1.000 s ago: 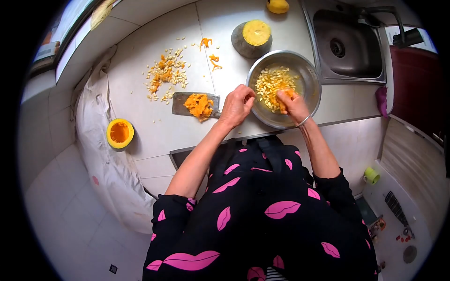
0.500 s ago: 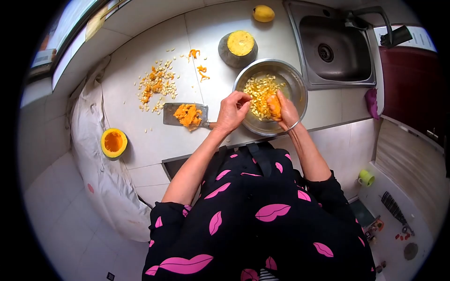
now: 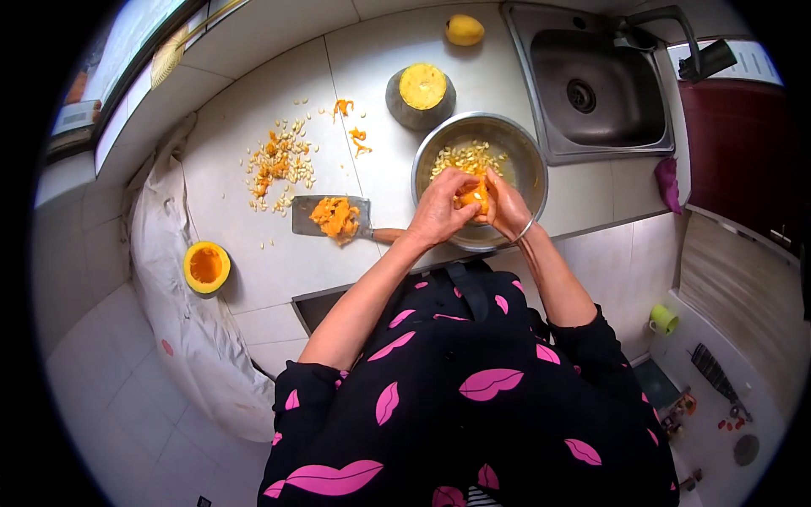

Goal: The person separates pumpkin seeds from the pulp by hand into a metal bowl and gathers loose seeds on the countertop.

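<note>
Over a metal bowl (image 3: 541,160), my right hand (image 3: 508,208) is curled around a clump of orange pumpkin pulp (image 3: 476,201). My left hand (image 3: 443,207) meets it there, thumb and fingers pinched at the same clump. Pale pumpkin seeds (image 3: 467,157) with bits of orange lie in the bowl below. Just left of my left hand is a cleaver (image 3: 365,221), flat on the counter, its wooden handle towards me. A heap of scraped pulp (image 3: 335,218) rests on its blade. My fingers partly hide the clump.
Loose seeds with pulp (image 3: 280,165) are spread over the counter (image 3: 253,110). A cut pumpkin (image 3: 421,95) stands behind the bowl, near a yellow fruit (image 3: 465,30). A hollowed pumpkin piece (image 3: 207,266) sits at the left edge. The sink (image 3: 591,93) is at right.
My left hand has moved right onto the pulp clump, and the two hands now touch over the bowl. The view has shifted slightly.
</note>
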Demonstrator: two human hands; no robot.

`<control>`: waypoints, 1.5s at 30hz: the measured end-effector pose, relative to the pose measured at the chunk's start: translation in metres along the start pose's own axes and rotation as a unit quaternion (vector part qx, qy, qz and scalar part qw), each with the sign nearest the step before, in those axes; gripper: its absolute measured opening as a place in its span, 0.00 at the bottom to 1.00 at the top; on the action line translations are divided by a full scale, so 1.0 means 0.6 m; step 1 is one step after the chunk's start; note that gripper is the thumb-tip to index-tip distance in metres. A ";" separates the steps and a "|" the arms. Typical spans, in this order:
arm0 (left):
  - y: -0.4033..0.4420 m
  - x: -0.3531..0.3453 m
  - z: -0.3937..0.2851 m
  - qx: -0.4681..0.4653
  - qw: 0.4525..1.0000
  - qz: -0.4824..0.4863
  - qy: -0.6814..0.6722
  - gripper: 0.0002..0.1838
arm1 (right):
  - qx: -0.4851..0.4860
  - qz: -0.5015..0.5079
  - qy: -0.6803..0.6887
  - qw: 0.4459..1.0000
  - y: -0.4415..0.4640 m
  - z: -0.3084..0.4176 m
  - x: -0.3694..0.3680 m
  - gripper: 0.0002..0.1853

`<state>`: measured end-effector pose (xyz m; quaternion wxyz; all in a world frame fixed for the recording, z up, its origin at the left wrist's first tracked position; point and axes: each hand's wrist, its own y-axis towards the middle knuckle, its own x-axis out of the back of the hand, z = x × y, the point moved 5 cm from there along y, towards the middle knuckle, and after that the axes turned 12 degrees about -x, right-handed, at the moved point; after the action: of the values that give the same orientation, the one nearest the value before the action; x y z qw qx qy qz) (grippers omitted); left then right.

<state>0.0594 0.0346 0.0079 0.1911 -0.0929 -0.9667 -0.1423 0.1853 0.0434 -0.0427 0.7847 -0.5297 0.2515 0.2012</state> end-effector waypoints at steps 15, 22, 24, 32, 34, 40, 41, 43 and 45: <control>-0.029 -0.001 0.031 0.146 0.983 -0.034 -0.110 0.11 | 0.041 0.018 -0.177 0.983 -0.027 0.000 -0.014 0.17; -0.028 -0.002 0.026 0.135 0.985 -0.028 -0.104 0.10 | 0.067 0.011 -0.232 0.970 -0.021 -0.007 -0.008 0.12; -0.031 -0.008 0.036 0.141 0.983 -0.026 -0.110 0.10 | 0.064 -0.030 -0.265 0.962 -0.023 -0.010 -0.006 0.11; -0.029 -0.015 0.050 0.184 0.968 -0.039 -0.166 0.07 | 0.035 -0.138 -0.338 0.930 -0.029 -0.013 0.011 0.17; -0.018 -0.005 0.045 0.099 0.993 -0.041 -0.048 0.09 | 0.031 -0.167 -0.318 0.933 -0.026 -0.017 0.027 0.18; -0.005 -0.014 0.007 -0.020 1.000 0.006 0.023 0.16 | 0.030 -0.187 -0.093 0.977 -0.037 -0.015 0.013 0.21; -0.005 -0.021 0.000 0.007 1.000 0.021 -0.017 0.17 | 0.031 -0.176 -0.098 0.979 -0.031 -0.018 0.019 0.21; -0.007 -0.029 0.005 0.043 0.997 0.037 -0.049 0.19 | 0.034 -0.155 -0.109 0.981 -0.020 -0.023 0.031 0.20; -0.013 -0.035 0.022 0.063 0.997 0.040 -0.035 0.20 | 0.016 -0.137 -0.148 0.979 -0.021 -0.025 0.033 0.19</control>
<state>0.0724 0.0287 -0.0139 0.1685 -0.1243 -0.9753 -0.0704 0.2055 0.0257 -0.0501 0.8418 -0.5107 0.0610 0.1638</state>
